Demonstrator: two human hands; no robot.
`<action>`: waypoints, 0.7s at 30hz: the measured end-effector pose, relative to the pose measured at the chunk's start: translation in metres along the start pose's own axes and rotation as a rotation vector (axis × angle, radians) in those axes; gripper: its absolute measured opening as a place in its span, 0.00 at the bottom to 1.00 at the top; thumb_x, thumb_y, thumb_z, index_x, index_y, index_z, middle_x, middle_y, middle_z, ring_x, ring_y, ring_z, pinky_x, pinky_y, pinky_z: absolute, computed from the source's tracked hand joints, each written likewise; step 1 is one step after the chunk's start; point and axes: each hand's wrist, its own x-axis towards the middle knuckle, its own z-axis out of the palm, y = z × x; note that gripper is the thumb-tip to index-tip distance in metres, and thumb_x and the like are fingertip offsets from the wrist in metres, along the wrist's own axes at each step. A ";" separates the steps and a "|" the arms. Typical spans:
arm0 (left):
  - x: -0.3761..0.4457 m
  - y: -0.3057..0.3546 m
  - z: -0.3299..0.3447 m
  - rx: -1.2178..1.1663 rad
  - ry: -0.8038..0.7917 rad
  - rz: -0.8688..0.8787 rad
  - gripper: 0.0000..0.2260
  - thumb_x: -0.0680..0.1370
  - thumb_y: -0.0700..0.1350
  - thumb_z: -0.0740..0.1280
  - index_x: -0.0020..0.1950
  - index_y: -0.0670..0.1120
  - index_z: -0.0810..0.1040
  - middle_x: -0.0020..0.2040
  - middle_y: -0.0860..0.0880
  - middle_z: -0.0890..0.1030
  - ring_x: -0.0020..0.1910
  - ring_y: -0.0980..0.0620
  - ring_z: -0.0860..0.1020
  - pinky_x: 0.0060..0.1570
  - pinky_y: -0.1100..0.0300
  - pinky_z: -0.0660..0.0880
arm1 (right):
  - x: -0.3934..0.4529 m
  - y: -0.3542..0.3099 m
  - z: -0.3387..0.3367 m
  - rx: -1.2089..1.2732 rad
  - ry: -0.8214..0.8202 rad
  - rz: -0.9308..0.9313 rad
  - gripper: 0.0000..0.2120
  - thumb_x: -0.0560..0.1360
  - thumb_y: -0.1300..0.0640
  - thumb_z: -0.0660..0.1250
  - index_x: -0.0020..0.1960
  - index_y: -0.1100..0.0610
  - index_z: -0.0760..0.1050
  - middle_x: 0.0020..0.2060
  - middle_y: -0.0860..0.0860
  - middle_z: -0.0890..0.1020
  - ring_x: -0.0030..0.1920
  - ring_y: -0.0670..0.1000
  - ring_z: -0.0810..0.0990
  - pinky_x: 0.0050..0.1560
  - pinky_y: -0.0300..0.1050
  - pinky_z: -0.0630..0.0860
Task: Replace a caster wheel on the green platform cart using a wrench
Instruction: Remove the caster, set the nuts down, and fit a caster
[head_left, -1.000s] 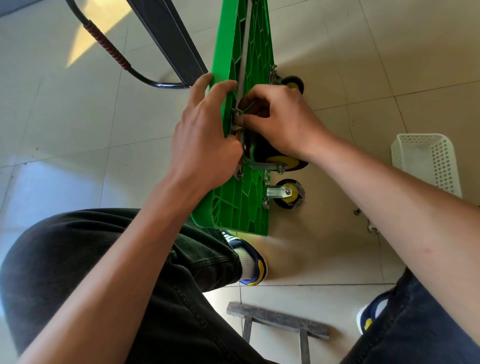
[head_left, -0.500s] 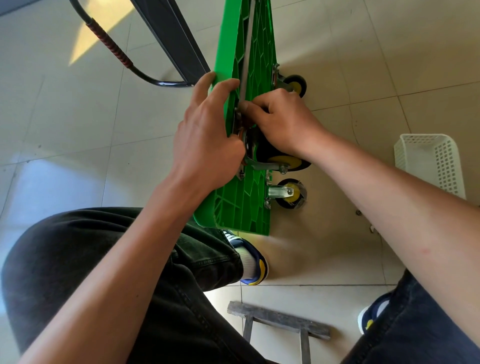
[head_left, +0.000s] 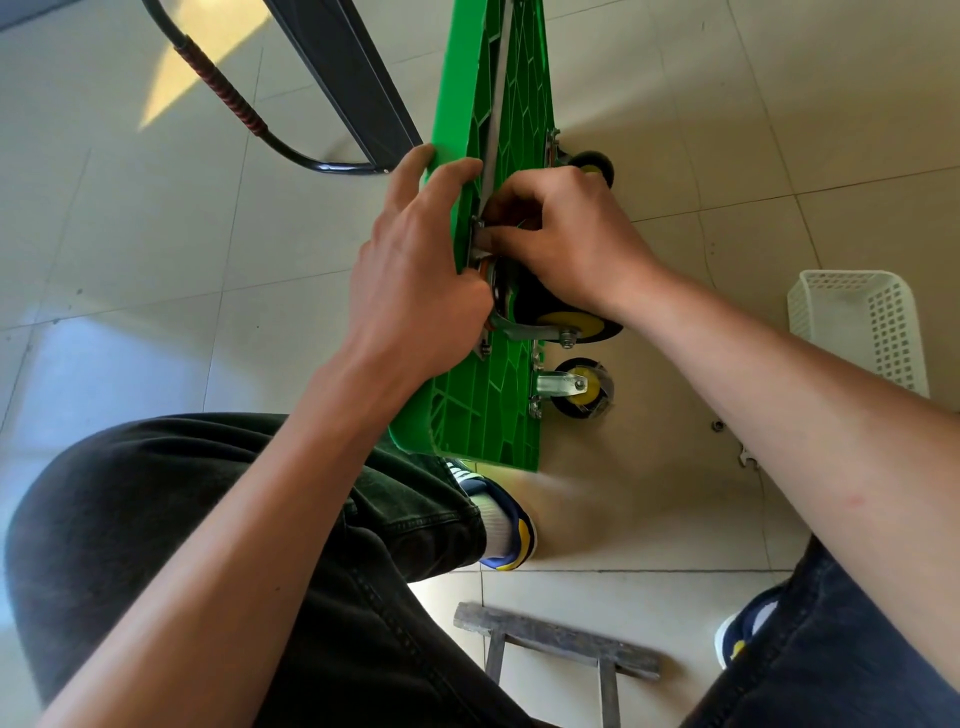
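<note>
Right hand (head_left: 566, 239) sits slightly lower on the cart's underside than half a second ago, fingers curled in tighter over the mounting plate; left hand (head_left: 415, 270) holds much as before. Green platform cart (head_left: 511, 405) stands on its long edge on the tiled floor (head_left: 156, 260), underside facing right, near end by the person's shoe (head_left: 506, 525). Left hand clamps over the cart's upper edge, fingers draped across the rim, steadying it. Right hand's fingertips pinch something small at the plate of the upper near caster wheel (head_left: 571, 325); likely a nut or bolt, too hidden to tell. Lower near caster (head_left: 582, 387) and far caster (head_left: 592, 163) sit bolted on. Wrench (head_left: 748, 457) lies on the floor just right of the cart, mostly hidden by the forearm, with a loose nut (head_left: 718, 426) beside it and a white basket (head_left: 857, 327) beyond.

Judgement: caster seated against the plate, fasteners being hand-started. Wrench tightening still to come.
</note>
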 end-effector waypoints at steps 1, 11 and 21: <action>0.000 0.000 0.000 0.003 0.001 -0.002 0.34 0.72 0.35 0.69 0.78 0.51 0.68 0.80 0.50 0.62 0.73 0.45 0.69 0.66 0.51 0.71 | 0.000 -0.001 0.001 -0.011 -0.009 0.002 0.08 0.77 0.51 0.72 0.49 0.55 0.83 0.43 0.48 0.84 0.44 0.46 0.81 0.42 0.38 0.75; 0.001 -0.002 0.002 0.006 0.004 0.007 0.33 0.73 0.38 0.70 0.77 0.52 0.69 0.80 0.50 0.63 0.71 0.44 0.72 0.65 0.49 0.73 | -0.001 -0.003 0.002 -0.031 -0.049 0.041 0.16 0.84 0.49 0.63 0.41 0.54 0.77 0.33 0.48 0.77 0.33 0.45 0.75 0.30 0.40 0.64; 0.000 -0.002 0.001 -0.034 0.004 0.003 0.34 0.72 0.36 0.69 0.77 0.51 0.69 0.80 0.49 0.63 0.74 0.44 0.70 0.69 0.49 0.71 | -0.001 -0.005 -0.005 -0.052 -0.024 -0.047 0.09 0.75 0.55 0.74 0.53 0.56 0.82 0.46 0.50 0.84 0.48 0.48 0.81 0.47 0.38 0.76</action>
